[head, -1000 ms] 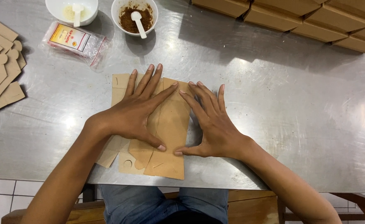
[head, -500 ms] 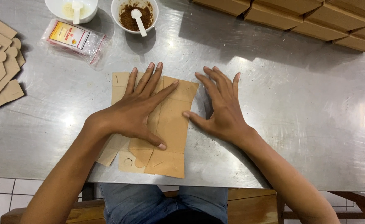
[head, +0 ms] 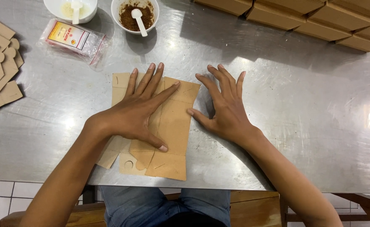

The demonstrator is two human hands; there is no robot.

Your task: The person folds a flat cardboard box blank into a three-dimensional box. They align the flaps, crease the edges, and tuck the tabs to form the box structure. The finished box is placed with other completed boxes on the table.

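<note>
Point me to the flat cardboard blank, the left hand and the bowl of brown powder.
flat cardboard blank (head: 174, 126): head view, bare panel right of the thumb.
left hand (head: 132, 115): head view, back of the hand, pressing on the blank.
bowl of brown powder (head: 116, 8): head view, white rim at left.

A flat, unfolded box blank of brown cardboard (head: 174, 126) lies on the steel table (head: 298, 117), close to its near edge, its long side running away from the person. Fold lines cross it, small slits are cut near its far end, and rounded tabs, one with a round hole, stick out at its near left corner. The left hand (head: 134, 113) presses flat on it with fingers spread; the right hand (head: 225, 109) lies flat just beside its right edge, thumb at the border.
</note>
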